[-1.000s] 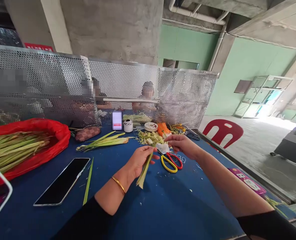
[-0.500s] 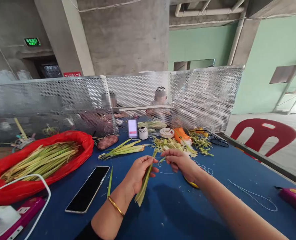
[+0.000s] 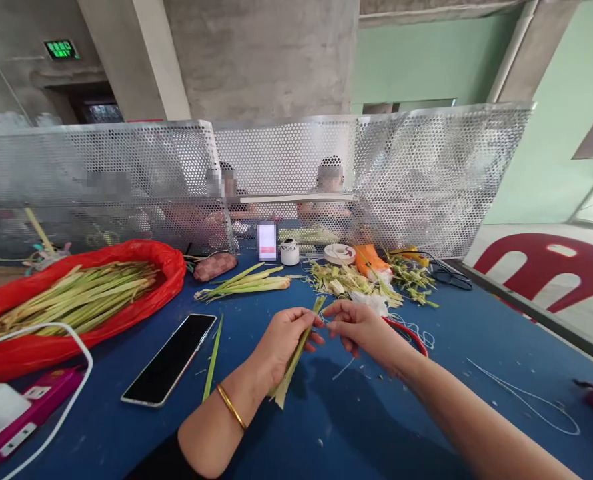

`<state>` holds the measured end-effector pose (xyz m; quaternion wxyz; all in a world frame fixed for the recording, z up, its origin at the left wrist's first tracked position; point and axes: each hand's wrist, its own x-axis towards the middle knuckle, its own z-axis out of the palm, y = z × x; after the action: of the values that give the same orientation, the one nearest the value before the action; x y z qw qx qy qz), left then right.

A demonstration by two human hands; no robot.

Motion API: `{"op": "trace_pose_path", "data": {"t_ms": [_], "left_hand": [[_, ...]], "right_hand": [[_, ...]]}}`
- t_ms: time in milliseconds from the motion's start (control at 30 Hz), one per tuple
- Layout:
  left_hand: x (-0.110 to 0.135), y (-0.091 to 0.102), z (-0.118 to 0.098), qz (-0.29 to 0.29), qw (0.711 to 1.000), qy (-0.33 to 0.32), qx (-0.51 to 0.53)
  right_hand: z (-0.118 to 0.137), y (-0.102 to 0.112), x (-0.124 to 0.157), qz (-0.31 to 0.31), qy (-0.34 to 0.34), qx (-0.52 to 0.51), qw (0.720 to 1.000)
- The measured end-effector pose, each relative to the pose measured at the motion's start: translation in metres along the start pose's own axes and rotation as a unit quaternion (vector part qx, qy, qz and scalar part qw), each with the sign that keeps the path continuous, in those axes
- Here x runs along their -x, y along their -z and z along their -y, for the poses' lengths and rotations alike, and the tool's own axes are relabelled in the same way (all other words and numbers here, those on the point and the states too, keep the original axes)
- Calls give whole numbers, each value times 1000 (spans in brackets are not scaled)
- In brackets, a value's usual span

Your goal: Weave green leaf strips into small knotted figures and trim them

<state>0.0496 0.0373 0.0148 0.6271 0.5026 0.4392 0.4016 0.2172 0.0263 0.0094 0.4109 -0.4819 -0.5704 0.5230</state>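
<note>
My left hand [image 3: 291, 340] is closed around a folded strip of green plant leaf [image 3: 296, 363], its tip above my thumb and its frayed end below my palm. Close by on the right, my right hand [image 3: 356, 330] pinches a thin white thread [image 3: 343, 369] beside the strip. The thread's exact path at my fingertips is too fine to follow. A red curved handle [image 3: 410, 333] lies partly hidden behind my right wrist. One loose green leaf [image 3: 213, 360] rests left of my left forearm.
A red bag [image 3: 173, 273] of long stalks [image 3: 76, 297] stands left, near a phone [image 3: 171, 360]. Further back are a stalk bundle [image 3: 249, 283], trimmings [image 3: 341, 277], a tape roll [image 3: 339, 254] and an upright phone [image 3: 267, 241]. A perforated metal screen [image 3: 286, 153] borders the table; people sit behind it.
My right hand has moved left, closing the gap to my left hand. The small green piece at its fingertips no longer shows. The red handle has come into view; the camera view has shifted.
</note>
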Motion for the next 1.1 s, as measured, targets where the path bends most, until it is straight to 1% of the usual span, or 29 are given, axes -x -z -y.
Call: {"op": "trace_pose_path", "data": {"t_ms": [100, 167, 267, 333, 400, 433, 467, 533, 567, 633, 700, 767, 833, 967, 1033, 1100], "left_hand": [[-1, 2, -2, -16, 1000, 5, 14], [-1, 4, -4, -46, 998, 30, 31], [-4, 10, -7, -143, 986, 59, 62], [-7, 15, -8, -207, 974, 50, 76], [-9, 17, -8, -243, 967, 27, 72], [-9, 17, -8, -250, 966, 15, 64], [-9, 17, -8, -248, 967, 2, 55], [-7, 13, -7, -212, 976, -18, 36], [-5, 10, -7, -181, 983, -25, 28], [0, 4, -6, -98, 995, -24, 20], [5, -2, -5, -13, 1000, -1, 13], [8, -5, -4, 41, 999, 20, -2], [9, -6, -2, 51, 998, 26, -20], [6, -3, 0, 21, 999, 13, -26], [4, -2, 1, -1, 1000, 0, -18], [3, -3, 1, -25, 999, -15, -19]], "right_hand": [[-4, 2, -3, -25, 9, 57, 998], [-7, 6, -6, -62, 28, 84, 994], [-10, 12, -10, -101, 41, 108, 988], [-12, 17, -11, -114, 44, 135, 983], [-13, 21, -13, -129, 47, 167, 976], [-13, 22, -13, -137, 50, 179, 973], [-12, 22, -13, -142, 52, 186, 971], [-10, 20, -11, -142, 62, 203, 967], [-9, 18, -9, -134, 73, 218, 964], [-5, 12, -5, -98, 102, 252, 957], [-3, 5, 1, -68, 131, 276, 950], [-1, -1, 5, -62, 145, 281, 947], [-1, -3, 7, -70, 145, 272, 949], [1, -1, 5, -68, 116, 213, 968], [2, 0, 4, -58, 97, 162, 980], [4, -1, 4, -42, 70, 85, 993]]}}
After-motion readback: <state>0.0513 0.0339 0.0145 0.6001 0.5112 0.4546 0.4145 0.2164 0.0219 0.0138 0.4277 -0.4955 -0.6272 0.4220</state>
